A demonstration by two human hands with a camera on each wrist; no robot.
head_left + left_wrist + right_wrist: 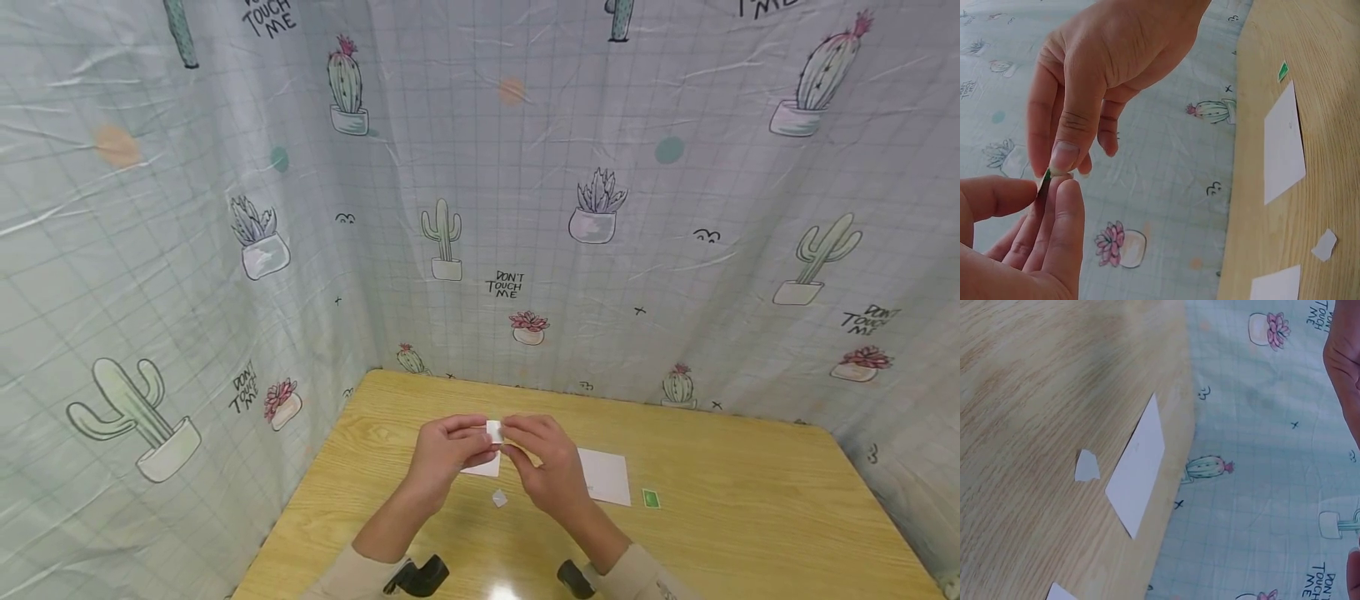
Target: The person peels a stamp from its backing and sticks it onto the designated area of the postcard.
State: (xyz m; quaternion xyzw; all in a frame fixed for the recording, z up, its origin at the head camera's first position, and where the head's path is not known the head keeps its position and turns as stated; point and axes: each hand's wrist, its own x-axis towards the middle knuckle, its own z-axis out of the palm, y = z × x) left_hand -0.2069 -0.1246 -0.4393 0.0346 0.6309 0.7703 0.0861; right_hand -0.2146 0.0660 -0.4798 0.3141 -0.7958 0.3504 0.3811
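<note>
A small stamp (494,432) is held up between both hands above the table, its white back toward the head camera. The left wrist view catches the same stamp (1044,185) edge-on, with green on its face. My left hand (448,454) pinches its left side between thumb and fingers. From the other side, my right hand (551,467) pinches it with thumb and fingertips. In the left wrist view, the thumb of the right hand (1110,56) lies at the stamp's upper corner. Only slivers of skin show at the right edge of the right wrist view.
Below the hands lies a white card (483,467), partly hidden. Another white card (606,477) lies to the right, with a green stamp (651,498) beside it. A torn paper scrap (499,497) sits nearer on the wooden table (750,500). A cactus-print curtain (480,167) hangs behind.
</note>
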